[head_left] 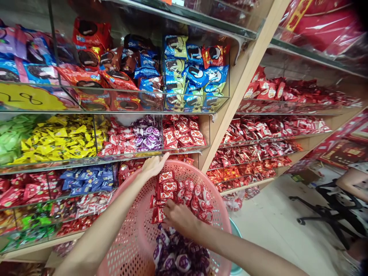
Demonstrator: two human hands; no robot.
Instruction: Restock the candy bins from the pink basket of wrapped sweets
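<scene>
A pink perforated plastic basket (214, 191) is tilted in front of the shelves. My left hand (152, 168) grips its far rim, with the thumb stretched along the edge and the other fingers partly hidden. Inside the basket, my right hand (182, 219) has its fingers curled at the red square candy packets (166, 186) with a heart print. Its fingertips seem closed on one of them. Red-and-white twist-wrapped candies (198, 197) lie to the right of these packets. Purple-and-white wrapped candies (182, 260) fill the near side, below my right hand.
Glass-fronted shelves hold yellow candies (60, 134), blue packets (87, 178) and cookie packs (175, 73). A wooden upright (244, 84) divides them from red candy shelves (258, 126). A teal rim (236, 230) shows behind the basket. A person's arm (352, 182) is beside an office chair (324, 214).
</scene>
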